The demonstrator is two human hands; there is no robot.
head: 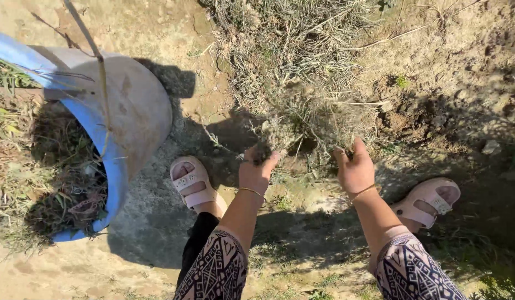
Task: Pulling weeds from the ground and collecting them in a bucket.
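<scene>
Bare, sunlit earth [457, 50] fills most of the view, dry and cracked, darker and freshly broken up at the right. On the left a big blue drum [110, 166] lies tipped on its side, its grey dusty wall turned up and its open mouth facing left, stuffed with pulled weeds and dry grass [57, 189]; a thin stick crosses in front of it from above. At the top middle a wide clump of dry, tangled weeds [302, 72] spreads across the soil and narrows toward the person, its lower end reaching down between the two hands. The person's forearms come up from the bottom edge in black-and-white patterned sleeves [213, 272], each wrist with a thin bangle. Two pink sandals [193, 183] stand well apart on the ground, one beside each arm. The left hand [256, 169] is closed around a small dark tuft at the base of the weeds, fingers curled tight on it. The right hand [355, 169] is at the clump's lower right edge, palm turned toward the stems and fingers bent in among them, though whether it has a firm hold I cannot tell.
</scene>
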